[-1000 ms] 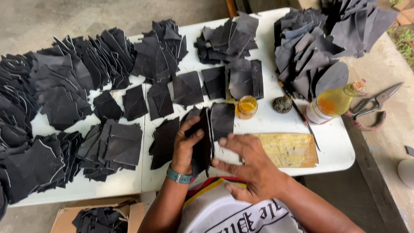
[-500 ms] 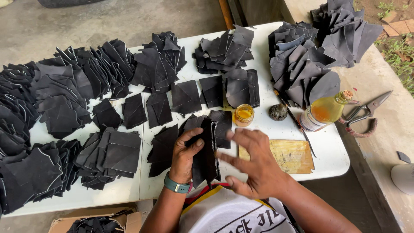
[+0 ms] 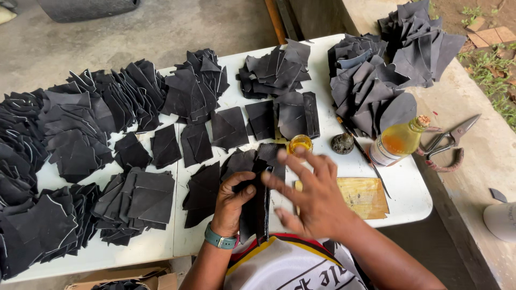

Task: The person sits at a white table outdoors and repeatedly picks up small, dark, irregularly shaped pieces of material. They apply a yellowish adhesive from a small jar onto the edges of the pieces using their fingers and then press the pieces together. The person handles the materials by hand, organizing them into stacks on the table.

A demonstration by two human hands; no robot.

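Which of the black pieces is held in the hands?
The folded black piece gripped by the left hand, standing upright at the table edge; the others lie flat or stacked.

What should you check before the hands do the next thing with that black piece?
1. Left hand grips the black piece: ok.
2. Right hand has its fingers spread, flat by the piece; touching it: cannot tell.
3. Small glue pot upright on the white table, near the right hand: ok.
4. Bottle stands plugged, near the table's edge: ok.
5. Scissors lie off the table, away from the hands: ok.
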